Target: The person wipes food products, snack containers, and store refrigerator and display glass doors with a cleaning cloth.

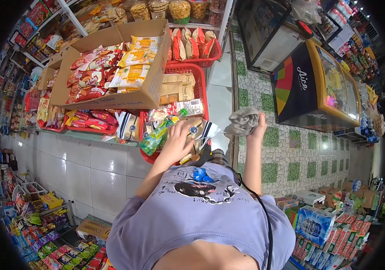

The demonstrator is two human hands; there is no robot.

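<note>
My left hand [176,143] lies palm down over the packs in a red basket [201,74], its fingers apart. Just left of it, against its side, is a green bottle-shaped item [156,138] with a green top. A beige pack with a round blue emblem [194,130] and a white-and-navy edge lies by its fingertips. Off to the right, my right hand [259,129] is closed around a crumpled grey cloth [243,121], held above the floor beside the basket. What lies under my left palm is hidden.
Beyond the basket stands a cardboard box [158,58] of red and yellow snack packs. Another red basket [217,51] holds red-and-beige bags. An Aice freezer [302,85] is at the right. Stacked boxes [314,222] are at lower right, snack racks [57,229] at lower left.
</note>
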